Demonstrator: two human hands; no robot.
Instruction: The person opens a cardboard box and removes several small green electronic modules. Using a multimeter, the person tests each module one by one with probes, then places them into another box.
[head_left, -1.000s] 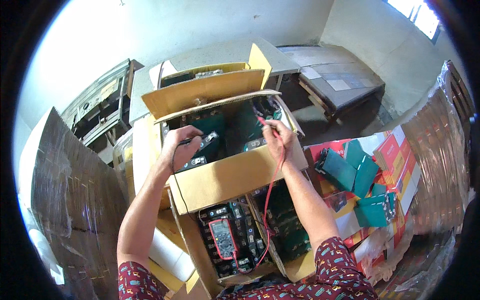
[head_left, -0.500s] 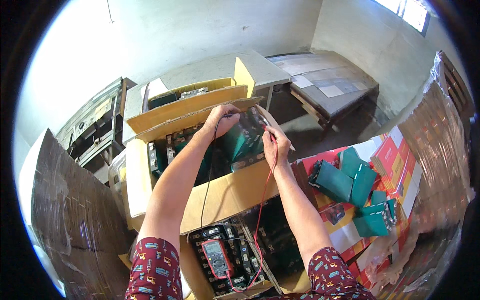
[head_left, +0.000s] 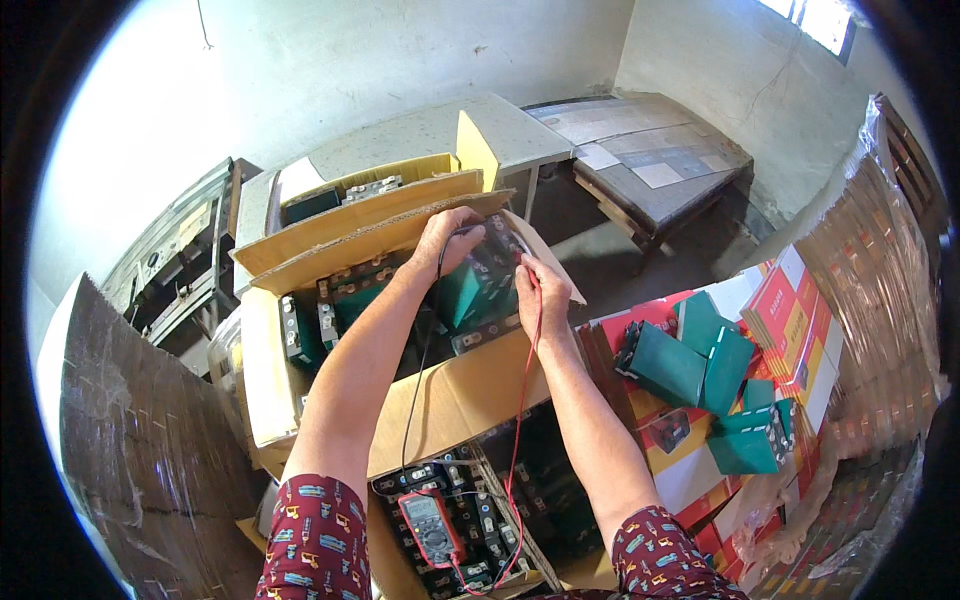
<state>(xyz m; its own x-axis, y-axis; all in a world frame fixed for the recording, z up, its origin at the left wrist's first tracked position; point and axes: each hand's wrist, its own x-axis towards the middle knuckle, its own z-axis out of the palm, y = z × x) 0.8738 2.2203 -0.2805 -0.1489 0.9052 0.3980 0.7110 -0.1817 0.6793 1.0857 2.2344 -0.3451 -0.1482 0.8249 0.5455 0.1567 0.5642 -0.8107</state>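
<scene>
A cardboard box (head_left: 460, 395) holds several green battery blocks (head_left: 465, 297) with metal terminals on top. At its far side my left hand (head_left: 450, 240) is closed on a black test probe (head_left: 443, 258), whose tip I cannot make out. My right hand (head_left: 543, 297) pinches a red test probe (head_left: 522, 262) by the box's right end, its point near the battery tops. Black and red leads run back to a red-cased multimeter (head_left: 428, 527) with a lit screen. The meter rests on dark batteries in a nearer box.
To the right, several loose green batteries (head_left: 665, 365) lie on red and white cartons (head_left: 800, 325). Plastic-wrapped cardboard stacks stand at the left (head_left: 140, 450) and right (head_left: 850, 310). Behind the box are a grey table (head_left: 420, 135) and a low wooden table (head_left: 680, 195).
The view has shifted slightly. Both hands stay over the far right part of the box, and the red probe has moved a little among the battery tops.
</scene>
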